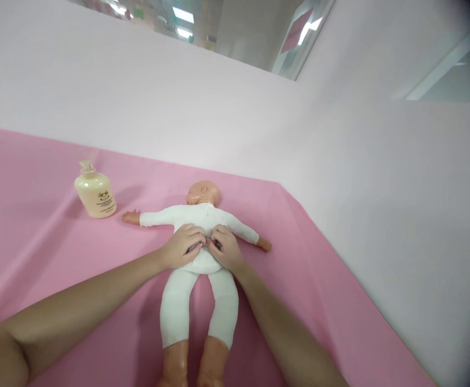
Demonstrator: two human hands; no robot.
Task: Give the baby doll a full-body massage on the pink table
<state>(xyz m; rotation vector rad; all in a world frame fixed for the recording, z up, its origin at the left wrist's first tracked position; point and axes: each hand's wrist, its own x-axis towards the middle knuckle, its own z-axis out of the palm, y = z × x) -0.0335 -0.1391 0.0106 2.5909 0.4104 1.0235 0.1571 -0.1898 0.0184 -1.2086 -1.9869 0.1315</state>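
One baby doll (201, 252) lies on its back on the pink sheet (37, 215), head toward the far edge by the pale wall (178, 97), feet toward the near edge. It wears one white suit that covers the arms and legs; its two bare hands stick out to either side and its two bare lower legs run out of view at the bottom. Both arms are spread wide.

Two hands are on the doll's belly — the left hand (183, 246) and the right hand (226, 248) — side by side, knuckles almost touching at the middle of the body. Each has its fingers curled down, pinching the white cloth at the front of the suit where a small dark gap shows between them. Both forearms reach in from the near edge.

One bottle (95, 191) — cream-coloured, with a pump top and a small printed label — stands upright toward the far left of the sheet, just beyond the doll's outstretched hand, not touching it.
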